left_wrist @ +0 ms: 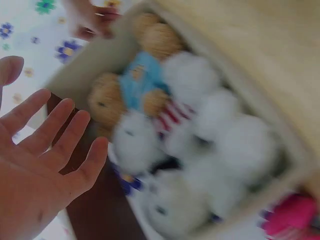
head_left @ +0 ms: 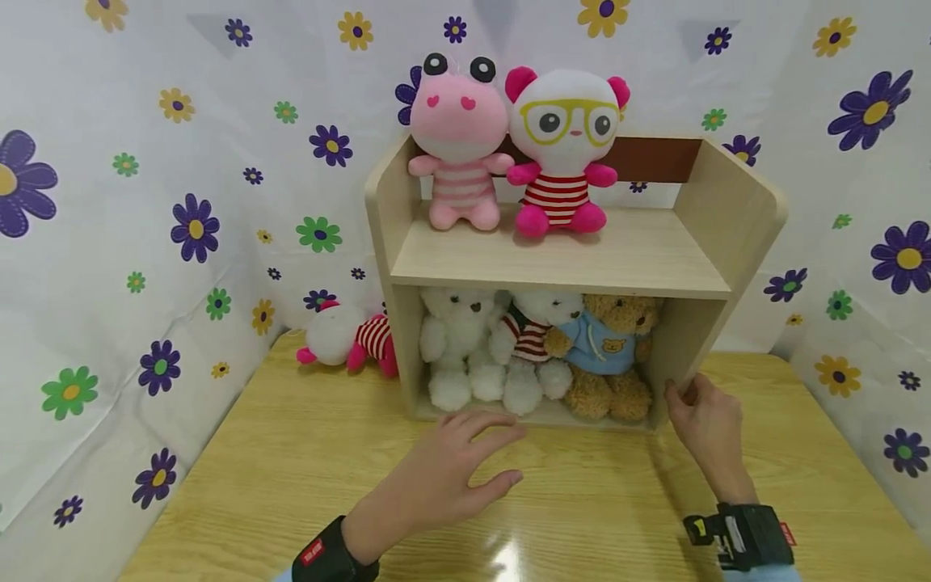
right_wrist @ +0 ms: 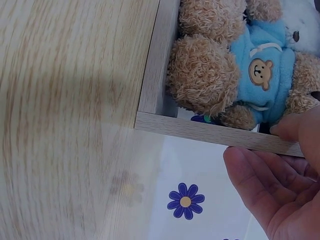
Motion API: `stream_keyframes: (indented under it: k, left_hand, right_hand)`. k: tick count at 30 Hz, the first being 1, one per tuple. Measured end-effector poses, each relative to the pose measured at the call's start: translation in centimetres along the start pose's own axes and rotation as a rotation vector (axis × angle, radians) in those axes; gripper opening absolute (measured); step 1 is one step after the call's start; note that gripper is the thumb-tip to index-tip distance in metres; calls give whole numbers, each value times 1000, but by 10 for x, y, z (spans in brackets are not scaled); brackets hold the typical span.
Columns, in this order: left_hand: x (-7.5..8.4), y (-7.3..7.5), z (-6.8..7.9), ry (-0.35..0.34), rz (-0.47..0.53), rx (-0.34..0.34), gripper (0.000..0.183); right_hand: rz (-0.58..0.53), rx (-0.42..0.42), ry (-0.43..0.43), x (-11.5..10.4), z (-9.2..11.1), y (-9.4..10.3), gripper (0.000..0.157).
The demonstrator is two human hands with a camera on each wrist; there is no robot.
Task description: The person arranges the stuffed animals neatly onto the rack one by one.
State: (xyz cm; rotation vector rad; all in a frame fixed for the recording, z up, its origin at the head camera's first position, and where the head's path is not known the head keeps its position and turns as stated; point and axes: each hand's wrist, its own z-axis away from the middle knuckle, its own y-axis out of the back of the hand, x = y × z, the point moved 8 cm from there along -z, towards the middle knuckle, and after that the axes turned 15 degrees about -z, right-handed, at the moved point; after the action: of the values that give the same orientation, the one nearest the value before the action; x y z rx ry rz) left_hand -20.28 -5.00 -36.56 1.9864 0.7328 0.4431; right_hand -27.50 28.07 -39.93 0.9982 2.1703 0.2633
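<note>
My right hand (head_left: pixel 709 428) grips the front edge of the right side panel of a two-tier wooden shelf (head_left: pixel 655 250). In the right wrist view, its thumb lies inside the panel and the fingers (right_wrist: pixel 250 175) outside. In front of the lower tier, my left hand (head_left: pixel 444 469) hovers over the table with fingers spread, holding nothing. A white teddy bear (head_left: pixel 460 347), a white bear in a striped top (head_left: pixel 534 347) and a brown teddy bear (head_left: pixel 611 360) in a blue hoodie sit side by side in that tier.
On the upper tier sit a pink plush toy (head_left: pixel 460 137) and a panda plush (head_left: pixel 570 145) with yellow glasses. Another pink-and-white plush toy (head_left: pixel 338 335) lies left of the shelf on the wooden table (head_left: pixel 305 453). Flowered cloth (head_left: pixel 240 145) hangs behind and at both sides.
</note>
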Motion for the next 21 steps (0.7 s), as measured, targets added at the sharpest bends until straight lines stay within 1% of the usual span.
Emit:
stream_keyframes:
  k: [3, 7, 10, 13, 16, 19, 21]
  left_hand:
    - [-23, -5, 22, 95, -23, -32, 44]
    - [-56, -5, 49, 231, -60, -65, 41]
    - [-87, -6, 69, 349, -62, -91, 37]
    - [-123, -8, 87, 480, -60, -129, 35]
    - [-156, -8, 101, 593, -66, -147, 36]
    - [-182, -7, 109, 661, -90, -148, 40]
    - [-195, -7, 110, 688, -104, -137, 42]
  right_hand:
    - [1, 10, 17, -1, 1, 1, 26]
    - [1, 8, 17, 0, 1, 0, 26]
    - [8, 3, 8, 1, 2, -1, 27]
    - [17, 2, -3, 3, 2, -1, 27]
    - [19, -1, -18, 5, 2, -1, 27]
    - [16, -1, -22, 5, 2, -2, 26]
    - [14, -2, -18, 5, 2, -2, 26]
